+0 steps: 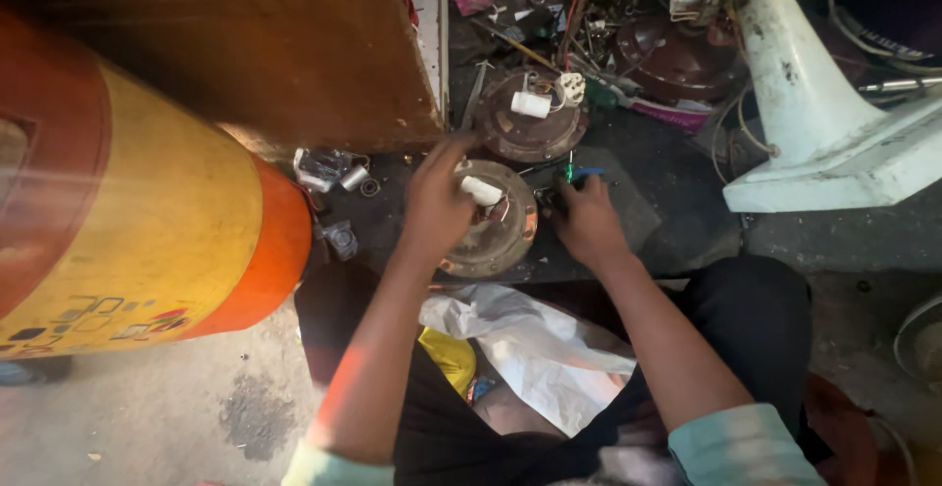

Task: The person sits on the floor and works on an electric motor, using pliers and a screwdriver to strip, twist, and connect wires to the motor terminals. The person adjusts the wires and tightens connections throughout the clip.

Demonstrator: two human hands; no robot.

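Work happens on a dark, grimy floor mat laid on bare concrete floor. The landmark is the round rusty motor housing at the mat's front edge. The left hand rests on the housing's left rim, its fingers together and curled over the top beside a white cylindrical capacitor. The right hand sits just right of the housing, fingers clamped on a small green-handled tool; the tool's tip cannot be made out.

Behind the housing lies a second round motor housing carrying another white capacitor. Further behind is a heap of wires, screws and metal scrap. Right of the housing, well apart, stands a white fan base. Left of it is a big yellow-and-orange cylinder, with a brown wooden board behind that. Small metal parts lie between the cylinder and the housing. In front, near the person's lap, is a crumpled white plastic bag.
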